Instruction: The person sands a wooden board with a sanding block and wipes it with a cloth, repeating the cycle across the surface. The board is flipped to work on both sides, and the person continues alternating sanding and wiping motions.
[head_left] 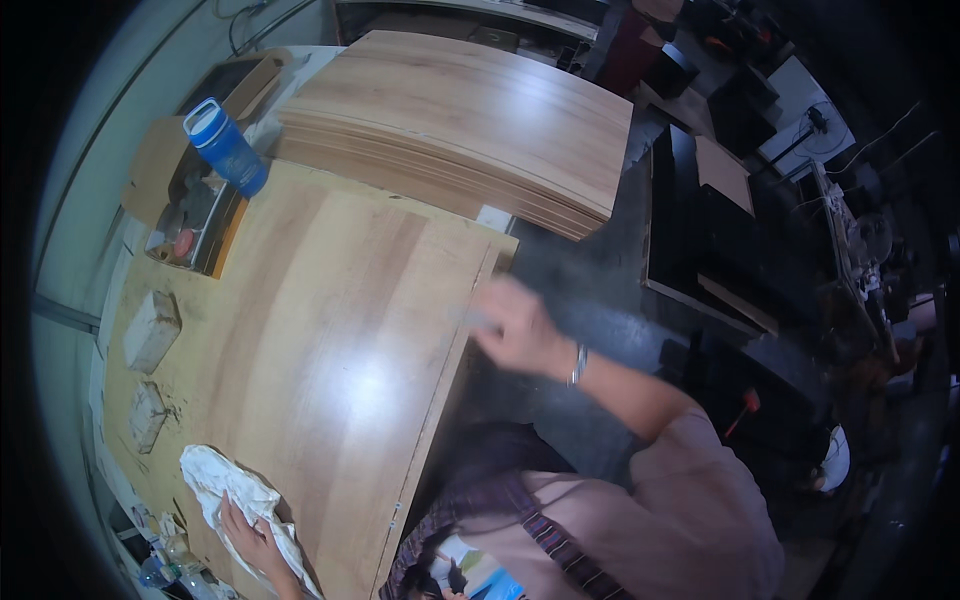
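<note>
A wood-grain board [310, 320] lies flat on the worktable [165, 265] before me. Near its lower left, my left hand [256, 545] rests on a crumpled white cloth [215, 478], fingers stretched over the fabric. Out at the board's right edge is my right hand [520, 330], smeared by motion. Its fingers are curled closed around something small and greyish that is too blurred to name. A metal band circles that wrist.
Beyond the board stands a stack of similar panels [450, 90]. At left are a blue bottle [228, 150], an open cardboard box [160, 165] and two pale blocks [152, 330]. Clear bottles [175, 570] stand at lower left. Dark panels [700, 220] are at right.
</note>
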